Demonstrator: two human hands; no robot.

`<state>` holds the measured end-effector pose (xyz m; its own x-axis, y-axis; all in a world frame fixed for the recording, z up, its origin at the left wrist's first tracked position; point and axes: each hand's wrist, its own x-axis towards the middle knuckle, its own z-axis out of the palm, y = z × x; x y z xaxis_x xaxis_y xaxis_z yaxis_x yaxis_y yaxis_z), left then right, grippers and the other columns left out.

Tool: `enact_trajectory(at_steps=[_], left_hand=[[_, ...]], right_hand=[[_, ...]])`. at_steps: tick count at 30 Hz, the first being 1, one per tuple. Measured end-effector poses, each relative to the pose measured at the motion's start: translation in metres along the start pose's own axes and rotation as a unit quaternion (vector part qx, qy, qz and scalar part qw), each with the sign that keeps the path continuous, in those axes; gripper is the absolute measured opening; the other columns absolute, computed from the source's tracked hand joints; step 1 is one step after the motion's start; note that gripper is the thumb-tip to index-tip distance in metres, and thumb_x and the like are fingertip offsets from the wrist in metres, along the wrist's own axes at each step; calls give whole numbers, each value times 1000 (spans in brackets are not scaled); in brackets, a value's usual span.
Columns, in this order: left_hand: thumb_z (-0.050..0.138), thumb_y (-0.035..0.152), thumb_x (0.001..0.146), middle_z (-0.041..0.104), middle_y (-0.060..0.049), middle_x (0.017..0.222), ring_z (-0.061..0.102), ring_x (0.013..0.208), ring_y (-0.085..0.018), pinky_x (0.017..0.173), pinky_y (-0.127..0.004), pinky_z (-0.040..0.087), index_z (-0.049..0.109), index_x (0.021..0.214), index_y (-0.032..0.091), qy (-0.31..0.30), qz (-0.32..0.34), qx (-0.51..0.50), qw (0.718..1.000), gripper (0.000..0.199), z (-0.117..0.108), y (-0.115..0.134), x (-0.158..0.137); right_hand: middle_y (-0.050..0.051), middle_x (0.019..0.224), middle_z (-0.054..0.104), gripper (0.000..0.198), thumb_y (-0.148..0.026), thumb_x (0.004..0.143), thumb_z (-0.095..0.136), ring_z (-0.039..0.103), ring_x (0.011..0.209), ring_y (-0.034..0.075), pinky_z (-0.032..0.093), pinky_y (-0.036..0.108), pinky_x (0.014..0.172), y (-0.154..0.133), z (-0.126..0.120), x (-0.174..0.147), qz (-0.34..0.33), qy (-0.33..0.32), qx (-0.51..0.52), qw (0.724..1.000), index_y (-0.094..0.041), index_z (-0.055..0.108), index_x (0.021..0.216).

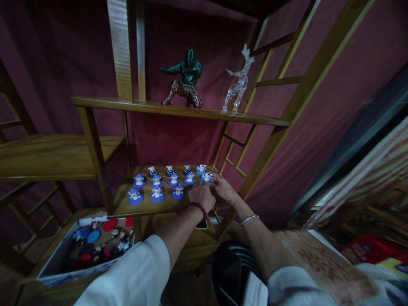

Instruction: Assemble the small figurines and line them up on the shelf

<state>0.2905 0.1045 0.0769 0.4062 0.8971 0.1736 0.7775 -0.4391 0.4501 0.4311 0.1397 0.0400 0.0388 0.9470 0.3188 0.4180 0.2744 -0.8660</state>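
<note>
Small figurines on round bases stand in rows on the lower wooden shelf (123,207). At the right end of the rows, a white figurine on a blue base (206,177) sits between my hands. My right hand (224,188), wearing a silver bracelet, pinches at its right side with bent fingers. My left hand (202,196), with a dark red bead bracelet, is curled just below that figurine; its fingertips are hidden. Another blue-based figurine (201,169) stands right behind. Left of my hands are purple-based figurines (157,194), with several black-based figurines (169,171) behind them.
On the upper shelf (178,109) stand a dark green crouching statue (188,80) and a clear deer figure (238,83). A box (47,272) of loose figurines and discs sits lower left. Wooden posts frame the shelf's right side. Below my arms is a black round object (219,259).
</note>
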Motion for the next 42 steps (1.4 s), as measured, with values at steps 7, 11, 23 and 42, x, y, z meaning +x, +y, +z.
enact_trajectory(at_steps=[7, 11, 23, 42], left_hand=[[42, 17, 72, 55, -6, 107, 48, 101, -19, 79, -29, 42, 53, 99, 20, -7, -1, 5, 1000, 30, 0, 1, 1], [42, 18, 71, 56, -8, 104, 48, 101, -21, 77, -30, 43, 52, 100, 18, -8, -8, 10, 1000, 30, 3, 1, 3], [44, 20, 69, 53, -9, 108, 46, 101, -22, 77, -32, 42, 50, 103, 16, -2, 8, 17, 1000, 35, 6, 2, 4], [43, 21, 70, 51, -9, 110, 45, 102, -22, 78, -32, 42, 49, 105, 17, -10, 6, 22, 1000, 36, 9, 2, 4]], right_hand=[[2, 93, 62, 38, -9, 63, 50, 56, 87, 14, 42, 29, 83, 1, -3, 0, 1, -8, -30, 1000, -20, 54, 99], [2, 92, 62, 38, -8, 62, 50, 57, 85, 15, 43, 29, 82, 4, -3, 2, -4, 2, -37, 999, -20, 55, 98], [2, 86, 63, 37, -9, 64, 52, 57, 82, 15, 44, 30, 82, 10, -6, 0, 18, 21, -62, 998, -20, 54, 100], [3, 91, 63, 42, -5, 61, 53, 58, 87, 14, 43, 32, 86, 15, -1, 2, 45, 68, 17, 997, -21, 52, 99]])
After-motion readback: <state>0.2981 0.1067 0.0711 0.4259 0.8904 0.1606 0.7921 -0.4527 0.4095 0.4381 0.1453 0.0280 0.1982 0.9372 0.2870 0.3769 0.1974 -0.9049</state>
